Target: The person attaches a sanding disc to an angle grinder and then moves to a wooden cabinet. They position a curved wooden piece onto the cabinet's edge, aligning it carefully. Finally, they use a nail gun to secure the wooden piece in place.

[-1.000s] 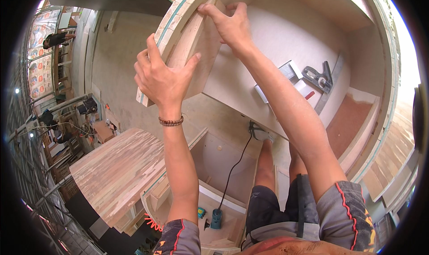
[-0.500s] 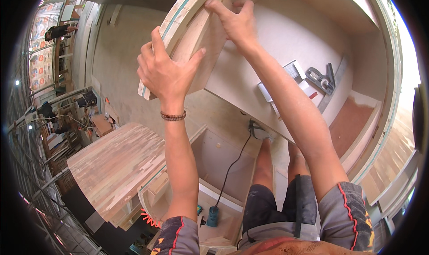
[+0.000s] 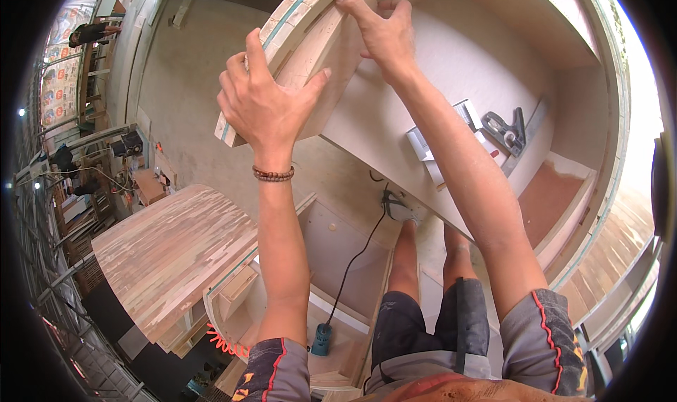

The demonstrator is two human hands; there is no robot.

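My left hand (image 3: 271, 99) spans the near end of a pale wooden board (image 3: 310, 67) and the curved cabinet rim (image 3: 290, 22) beside it. Its fingers lie over the rim's outer edge, and the thumb presses the board's inner side. Farther up, my right hand (image 3: 386, 39) grips the board's far end, thumb on top and fingers curled over the inner face. The board stands against the rim, inside a large wooden cabinet shell (image 3: 451, 42). A white box (image 3: 421, 142), a black tool (image 3: 509, 130) and a metal ruler (image 3: 530, 130) lie within the shell, partly behind my right forearm.
Below left stands another curved wooden cabinet (image 3: 176, 261). A teal power tool (image 3: 321, 340) rests in an open compartment (image 3: 345, 247), its black cord running toward a black clamp (image 3: 398, 206) near my feet. An orange coiled hose (image 3: 226, 342) hangs alongside. A person (image 3: 90, 34) is far off.
Both hands keep their hold on the board and rim, with the left shifted slightly upward. The view has moved a little, so the lower cabinet and power tool appear farther left.
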